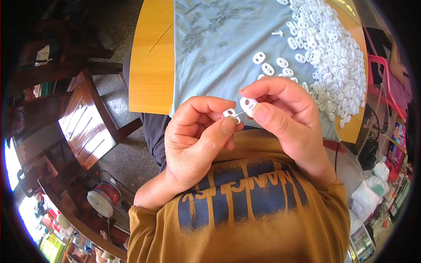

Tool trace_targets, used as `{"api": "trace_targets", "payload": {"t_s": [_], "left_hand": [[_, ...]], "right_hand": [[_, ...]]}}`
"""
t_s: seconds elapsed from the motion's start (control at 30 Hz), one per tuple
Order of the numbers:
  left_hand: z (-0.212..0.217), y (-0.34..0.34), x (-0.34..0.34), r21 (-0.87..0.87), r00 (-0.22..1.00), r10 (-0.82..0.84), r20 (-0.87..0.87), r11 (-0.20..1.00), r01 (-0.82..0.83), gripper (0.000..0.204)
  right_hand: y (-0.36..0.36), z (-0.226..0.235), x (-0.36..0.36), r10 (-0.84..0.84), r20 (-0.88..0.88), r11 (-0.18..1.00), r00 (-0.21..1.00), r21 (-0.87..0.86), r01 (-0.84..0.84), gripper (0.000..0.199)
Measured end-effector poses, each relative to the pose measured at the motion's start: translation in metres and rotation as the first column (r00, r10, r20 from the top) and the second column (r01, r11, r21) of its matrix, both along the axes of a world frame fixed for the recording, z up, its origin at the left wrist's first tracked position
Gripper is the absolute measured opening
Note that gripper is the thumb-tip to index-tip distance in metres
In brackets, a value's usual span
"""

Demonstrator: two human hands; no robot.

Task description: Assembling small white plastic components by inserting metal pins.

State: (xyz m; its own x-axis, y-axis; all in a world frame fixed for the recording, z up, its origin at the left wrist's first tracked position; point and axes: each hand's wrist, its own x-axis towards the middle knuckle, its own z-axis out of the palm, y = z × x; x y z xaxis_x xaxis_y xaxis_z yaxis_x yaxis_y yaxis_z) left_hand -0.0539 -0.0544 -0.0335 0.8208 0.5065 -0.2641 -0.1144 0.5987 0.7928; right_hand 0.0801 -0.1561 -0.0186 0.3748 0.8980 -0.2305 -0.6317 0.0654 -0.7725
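Note:
Over my lap at the table's near edge, my left hand pinches a small white plastic piece with holes between thumb and fingers. Close to its right, my right hand grips a white oval two-hole piece with its thumb and fingers. A thin metal spring spans the short gap between the two pieces. My fingertips hide parts of both pieces, so how the spring's ends sit in them cannot be made out. Several loose white oval pieces lie on the cloth just beyond my right hand.
A light blue cloth covers much of the wooden table. Loose metal springs are scattered at its far left, and a large heap of white oval pieces fills the right side. A thin stick rests on the bare wood.

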Motion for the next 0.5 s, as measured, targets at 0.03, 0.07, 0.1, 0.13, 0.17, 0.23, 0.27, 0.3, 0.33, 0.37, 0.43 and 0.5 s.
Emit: {"api": "trace_targets", "payload": {"t_s": [0.03,0.07,0.1,0.13,0.17,0.23,0.27,0.3,0.33,0.37,0.43,0.5], "left_hand": [[-0.0014,-0.0004,-0.0002,0.0,1.0,0.0,-0.001,1.0,0.0,0.017],[-0.0033,-0.0006,-0.0004,-0.004,1.0,0.004,0.018,1.0,-0.004,0.017],[-0.0042,-0.0007,-0.0005,-0.008,0.999,0.007,0.038,1.0,-0.007,0.017],[-0.0038,-0.0009,-0.0002,-0.009,0.999,0.009,0.036,1.0,-0.009,0.017],[-0.0029,-0.0011,0.0004,-0.009,0.999,0.016,0.031,1.0,-0.015,0.017],[-0.0029,-0.0019,0.0009,-0.011,0.999,0.024,0.025,1.0,-0.024,0.017],[-0.0035,-0.0023,0.001,0.004,0.999,0.021,0.033,1.0,-0.021,0.017],[-0.0041,-0.0025,0.0006,0.02,0.999,0.018,0.04,1.0,-0.019,0.017],[-0.0053,-0.0025,-0.0003,0.019,0.999,0.02,0.039,1.0,-0.021,0.017],[-0.0066,-0.0025,-0.0014,0.045,0.998,0.012,0.055,0.999,-0.015,0.019],[-0.0061,-0.0026,-0.0026,0.071,0.998,0.005,0.07,0.997,-0.01,0.021],[-0.0023,-0.0027,-0.0028,0.084,1.0,-0.016,0.022,0.996,0.014,0.028]], "right_hand": [[-0.0017,-0.0054,0.0003,-0.008,0.168,1.0,0.986,0.016,0.005,0.018],[-0.0028,-0.0087,0.0015,-0.017,0.332,0.999,0.943,0.032,0.007,0.018],[-0.0029,-0.0098,0.0046,-0.016,0.331,1.0,0.944,0.031,0.006,0.018],[-0.0025,-0.0114,0.0083,-0.021,0.558,0.998,0.83,0.058,-0.014,0.019],[-0.002,-0.0124,0.01,-0.033,0.749,0.996,0.662,0.08,-0.041,0.02],[0.0001,-0.0084,0.0101,-0.047,0.846,0.996,0.532,0.082,-0.043,0.02],[0.0012,-0.007,0.0097,-0.061,0.921,0.995,0.385,0.085,-0.044,0.021],[0.0025,-0.0083,0.0091,-0.083,0.919,0.993,0.386,0.109,-0.046,0.021],[0.0027,-0.0082,0.0087,-0.082,0.918,0.993,0.388,0.108,-0.048,0.021],[0.0028,-0.0076,0.0082,-0.069,0.915,0.994,0.398,0.097,-0.05,0.021],[0.0028,-0.0079,0.0079,-0.056,0.911,0.995,0.409,0.085,-0.053,0.021],[0.0024,-0.0089,0.0081,-0.039,0.905,0.996,0.423,0.068,-0.052,0.022]]}}
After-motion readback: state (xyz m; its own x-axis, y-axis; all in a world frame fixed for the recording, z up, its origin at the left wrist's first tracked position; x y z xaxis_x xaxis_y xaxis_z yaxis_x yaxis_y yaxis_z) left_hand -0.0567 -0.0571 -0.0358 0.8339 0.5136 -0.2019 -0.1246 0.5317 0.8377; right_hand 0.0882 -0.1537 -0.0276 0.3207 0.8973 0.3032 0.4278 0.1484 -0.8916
